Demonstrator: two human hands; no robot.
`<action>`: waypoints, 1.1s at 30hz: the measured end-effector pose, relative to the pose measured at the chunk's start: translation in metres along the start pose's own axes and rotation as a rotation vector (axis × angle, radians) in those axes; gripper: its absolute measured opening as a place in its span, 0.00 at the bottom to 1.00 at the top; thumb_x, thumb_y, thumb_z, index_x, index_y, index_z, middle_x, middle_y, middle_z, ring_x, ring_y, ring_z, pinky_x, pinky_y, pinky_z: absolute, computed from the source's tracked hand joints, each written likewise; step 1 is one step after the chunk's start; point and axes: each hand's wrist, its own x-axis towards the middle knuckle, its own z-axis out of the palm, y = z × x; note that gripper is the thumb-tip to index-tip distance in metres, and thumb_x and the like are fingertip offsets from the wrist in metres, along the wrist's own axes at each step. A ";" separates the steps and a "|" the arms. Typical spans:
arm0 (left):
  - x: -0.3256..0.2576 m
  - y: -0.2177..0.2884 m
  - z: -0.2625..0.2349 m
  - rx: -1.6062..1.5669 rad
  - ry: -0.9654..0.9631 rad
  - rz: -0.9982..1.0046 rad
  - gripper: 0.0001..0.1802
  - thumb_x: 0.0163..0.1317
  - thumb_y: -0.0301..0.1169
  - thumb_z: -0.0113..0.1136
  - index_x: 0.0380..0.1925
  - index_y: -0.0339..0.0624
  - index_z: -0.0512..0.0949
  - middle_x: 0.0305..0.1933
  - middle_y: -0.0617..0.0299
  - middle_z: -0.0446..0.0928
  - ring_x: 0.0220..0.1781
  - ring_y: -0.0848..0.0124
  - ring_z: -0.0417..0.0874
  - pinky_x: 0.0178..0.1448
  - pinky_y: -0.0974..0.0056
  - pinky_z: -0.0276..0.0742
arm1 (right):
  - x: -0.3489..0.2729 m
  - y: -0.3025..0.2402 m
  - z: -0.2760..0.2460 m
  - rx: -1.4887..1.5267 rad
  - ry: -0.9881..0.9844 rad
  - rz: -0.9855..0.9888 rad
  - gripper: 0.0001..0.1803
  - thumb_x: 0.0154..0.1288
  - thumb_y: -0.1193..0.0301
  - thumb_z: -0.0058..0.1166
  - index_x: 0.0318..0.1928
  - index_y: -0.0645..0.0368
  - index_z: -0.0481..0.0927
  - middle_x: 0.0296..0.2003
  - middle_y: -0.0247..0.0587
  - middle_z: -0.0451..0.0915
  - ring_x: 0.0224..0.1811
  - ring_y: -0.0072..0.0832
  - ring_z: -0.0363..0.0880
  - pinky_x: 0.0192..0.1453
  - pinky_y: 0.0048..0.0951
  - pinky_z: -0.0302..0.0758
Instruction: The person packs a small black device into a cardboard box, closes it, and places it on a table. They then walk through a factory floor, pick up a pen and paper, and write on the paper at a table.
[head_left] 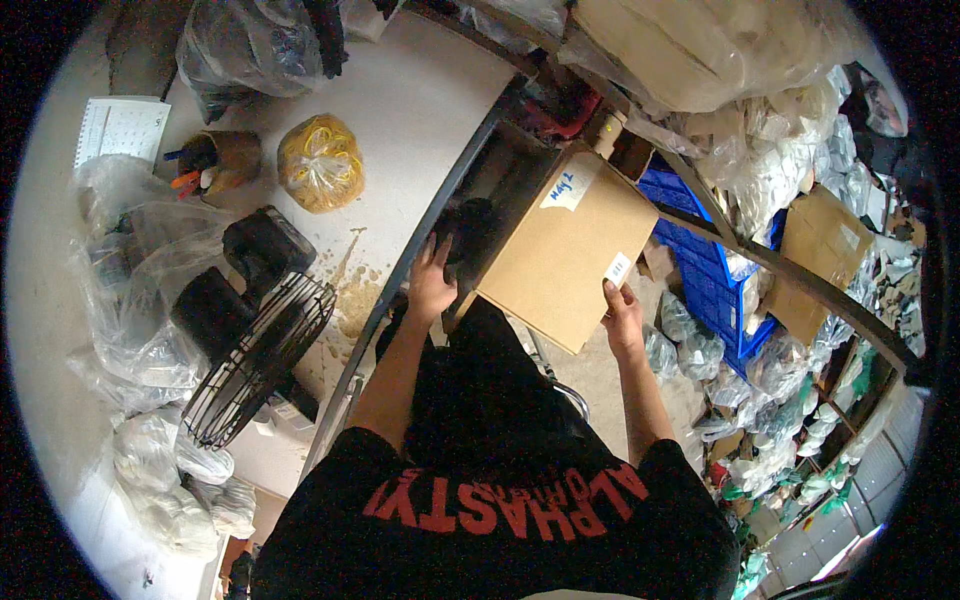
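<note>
Flat brown cardboard box (570, 255) with two small labels sits tilted at the white worktop's (400, 110) edge; right hand (622, 318) grips its near corner; left hand (432, 280) clasps its left side beside a black desk fan (255, 345).

White worn tabletop (420, 110) at upper left with black metal edge, black table fan (255, 345) at left, blue plastic crates (715, 285) at right, clear plastic bags (790, 160) piled at upper right, grey floor (590, 375) at centre
</note>
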 end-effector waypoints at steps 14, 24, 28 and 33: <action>-0.036 0.066 -0.059 -1.240 -0.695 -0.225 0.53 0.57 0.36 0.78 0.76 0.36 0.55 0.74 0.49 0.66 0.77 0.56 0.64 0.79 0.53 0.59 | -0.039 -0.017 -0.002 -0.154 -0.240 0.117 0.36 0.70 0.47 0.60 0.66 0.61 0.71 0.56 0.44 0.83 0.57 0.33 0.82 0.60 0.41 0.80; -0.060 0.107 -0.174 -1.393 -0.540 -0.213 0.57 0.52 0.34 0.81 0.77 0.34 0.54 0.74 0.50 0.66 0.77 0.59 0.64 0.81 0.55 0.55 | 0.037 0.064 0.073 0.638 -0.038 0.344 0.36 0.79 0.46 0.41 0.71 0.62 0.66 0.65 0.50 0.77 0.64 0.44 0.78 0.61 0.44 0.80; -0.060 0.115 -0.215 -1.389 -0.424 -0.156 0.58 0.51 0.33 0.82 0.77 0.34 0.54 0.74 0.51 0.67 0.77 0.60 0.65 0.80 0.57 0.56 | 0.040 0.064 0.090 0.567 -0.088 0.353 0.36 0.78 0.47 0.44 0.72 0.62 0.64 0.66 0.50 0.76 0.65 0.44 0.76 0.63 0.44 0.78; -0.073 0.103 -0.253 -1.446 -0.448 -0.142 0.55 0.56 0.41 0.78 0.77 0.35 0.56 0.74 0.49 0.68 0.77 0.59 0.65 0.80 0.56 0.57 | 0.038 0.054 0.098 0.405 -0.143 0.338 0.36 0.77 0.49 0.46 0.73 0.62 0.62 0.67 0.50 0.74 0.66 0.43 0.75 0.65 0.44 0.76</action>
